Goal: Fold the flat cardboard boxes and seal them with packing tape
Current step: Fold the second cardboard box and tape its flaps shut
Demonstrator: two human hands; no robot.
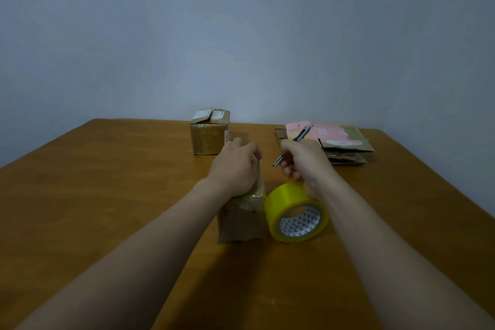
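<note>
On the bench point(107, 182), just left of centre and far back by the wall, stands a folded box point(210, 132) with its top flaps down and glossy tape over its front face.

Nearer, at centre frame, the left grip point(235, 166) lies on top of a small box point(241, 220). Its fingers curl over the far upper edge and clamp the carton down. This box is brown and creased, with scraps of old tape and label on its near face. The forearm hides most of its top, so I cannot tell whether the seam there is taped.

Just right of it, touching or nearly so, a yellow tape roll point(296, 211) stands on its edge with the printed core facing the camera. I cannot make out whether a strip runs from the roll to the box.

Above the roll, the right grip point(305, 162) is clenched on a dark cutter point(302, 134). The cutter's long axis slants from upper right to lower left. Its lower tip points at the left grip's fingertips with a small gap between them, and the box's far top edge lies left of and slightly below that tip. The coming move is probably a cut there, and those fingers sit close to the blade's path.

At the right, far back, lies a stack of flat cardboard point(345, 139), partly pink and not yet folded.
</note>
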